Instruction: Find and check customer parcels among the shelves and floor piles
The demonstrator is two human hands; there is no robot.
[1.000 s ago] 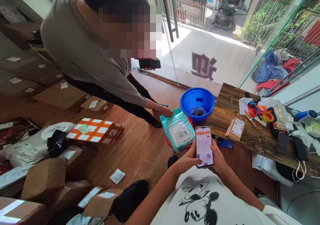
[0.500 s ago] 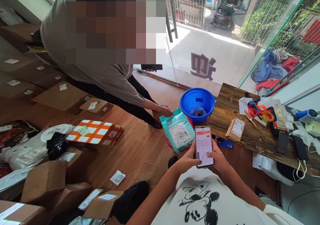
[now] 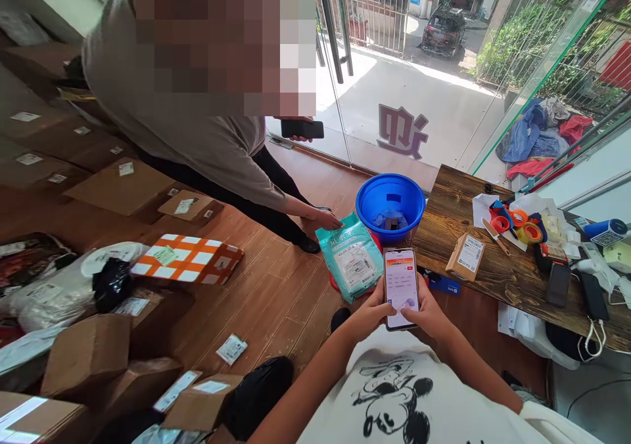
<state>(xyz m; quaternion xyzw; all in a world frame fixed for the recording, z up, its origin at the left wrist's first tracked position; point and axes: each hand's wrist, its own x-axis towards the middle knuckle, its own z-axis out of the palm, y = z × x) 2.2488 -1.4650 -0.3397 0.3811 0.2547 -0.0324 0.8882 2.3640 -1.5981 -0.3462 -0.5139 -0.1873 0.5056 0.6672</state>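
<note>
Both left hand (image 3: 371,310) and right hand (image 3: 428,308) hold phone (image 3: 400,273); right thumb (image 3: 410,313) has moved over its screen, suggesting input.

The wooden tabletop (image 3: 436,224) carries a cardboard box (image 3: 465,257). Right of the box lie a knife (image 3: 499,239) and tape rolls (image 3: 531,240).

Lower center, phone (image 3: 401,283) between left hand (image 3: 373,311) and right hand (image 3: 426,309), bag (image 3: 351,253) just above it, tub (image 3: 367,211) upper right of bag, co-worker (image 3: 167,145) upper left, one hand (image 3: 329,219) on bag's corner. Right side, table (image 3: 441,211) with carton (image 3: 465,257) on it, knife (image 3: 497,239) just right. Left side, boxes (image 3: 89,352) upper to lower corner, packet (image 3: 231,349) on floor (image 3: 266,299) lower left of center.
</note>
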